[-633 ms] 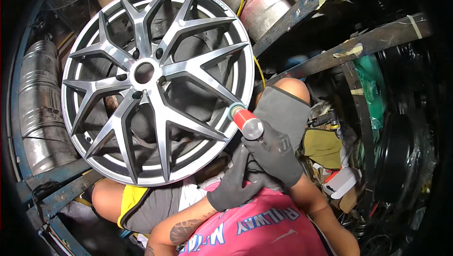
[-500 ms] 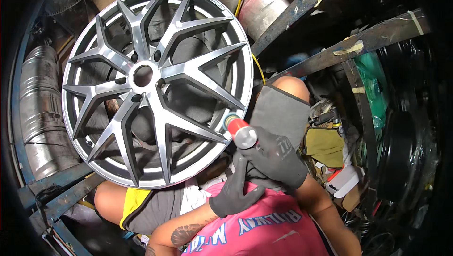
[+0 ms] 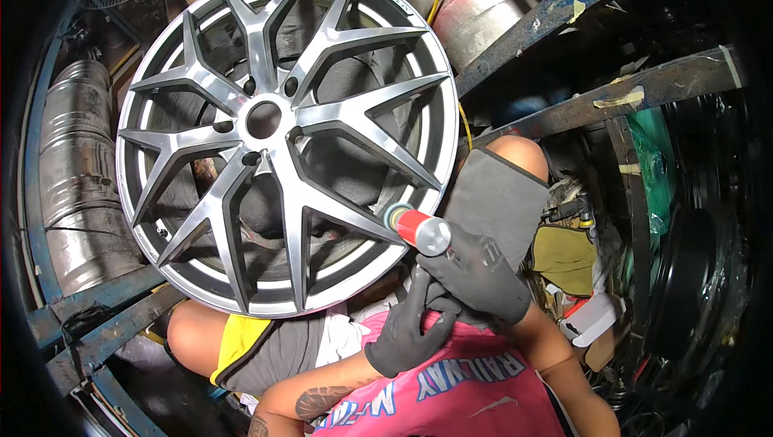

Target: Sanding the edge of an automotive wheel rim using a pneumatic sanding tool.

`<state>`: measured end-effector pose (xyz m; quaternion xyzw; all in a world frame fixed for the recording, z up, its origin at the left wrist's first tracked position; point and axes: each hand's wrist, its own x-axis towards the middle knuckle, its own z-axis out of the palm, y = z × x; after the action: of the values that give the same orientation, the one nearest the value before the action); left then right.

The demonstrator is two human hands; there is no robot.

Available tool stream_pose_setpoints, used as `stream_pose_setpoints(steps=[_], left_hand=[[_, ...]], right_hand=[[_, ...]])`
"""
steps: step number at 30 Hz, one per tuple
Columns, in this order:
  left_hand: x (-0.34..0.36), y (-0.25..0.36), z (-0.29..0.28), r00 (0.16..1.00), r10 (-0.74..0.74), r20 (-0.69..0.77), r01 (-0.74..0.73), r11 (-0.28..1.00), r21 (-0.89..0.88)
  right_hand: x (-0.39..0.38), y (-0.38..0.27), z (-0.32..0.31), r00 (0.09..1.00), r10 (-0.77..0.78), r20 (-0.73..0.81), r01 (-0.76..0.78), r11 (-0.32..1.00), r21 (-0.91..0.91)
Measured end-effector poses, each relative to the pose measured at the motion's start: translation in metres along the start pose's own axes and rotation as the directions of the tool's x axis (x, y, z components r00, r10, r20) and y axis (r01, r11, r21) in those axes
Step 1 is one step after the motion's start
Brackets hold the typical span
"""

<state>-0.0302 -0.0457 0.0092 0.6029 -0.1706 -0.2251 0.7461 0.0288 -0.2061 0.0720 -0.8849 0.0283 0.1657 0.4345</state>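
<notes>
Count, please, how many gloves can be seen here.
2: one glove on the left hand, one on the right hand, which holds a red tool. More may be hidden in the clutter.

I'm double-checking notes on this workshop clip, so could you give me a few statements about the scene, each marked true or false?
1. The right hand holds a red-and-silver handheld tool. True.
2. The left hand is bare. False: it wears a dark glove.
3. The alloy wheel has spokes that fork toward the outer rim. True.
4. The tool's round head is over the wheel's center hole. False: it is near the outer rim, at the wheel's lower right.
5. The olive cloth lies left of the wheel. False: it lies to the right.
</notes>
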Motion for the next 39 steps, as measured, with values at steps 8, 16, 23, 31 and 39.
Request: stream_pose_setpoints(steps=[8, 16, 23, 31, 39], left_hand=[[0.012, 0.014, -0.010, 0.991, -0.115, -0.066, 0.112, 0.993, -0.038], [-0.003, 0.009, -0.002, 1.000, -0.020, -0.015, 0.022, 0.992, 0.121], [0.005, 0.010, -0.001, 0.986, -0.130, 0.107, 0.138, 0.987, -0.081], [-0.004, -0.007, 0.002, 0.985, -0.083, 0.153, 0.072, 0.995, 0.073], [0.001, 0.001, -0.001, 0.981, -0.101, 0.164, 0.086, 0.992, 0.098]], right_hand=[[0.013, -0.005, 0.002, 0.989, -0.148, -0.017, 0.147, 0.987, -0.061], [0.005, -0.024, -0.005, 0.993, -0.039, 0.113, 0.063, 0.975, -0.213], [-0.001, -0.019, -0.014, 0.953, -0.286, 0.105, 0.304, 0.875, -0.376], [-0.002, -0.014, -0.007, 0.979, -0.194, 0.054, 0.202, 0.943, -0.266], [-0.002, -0.011, -0.007, 0.993, -0.115, 0.037, 0.121, 0.953, -0.278]])
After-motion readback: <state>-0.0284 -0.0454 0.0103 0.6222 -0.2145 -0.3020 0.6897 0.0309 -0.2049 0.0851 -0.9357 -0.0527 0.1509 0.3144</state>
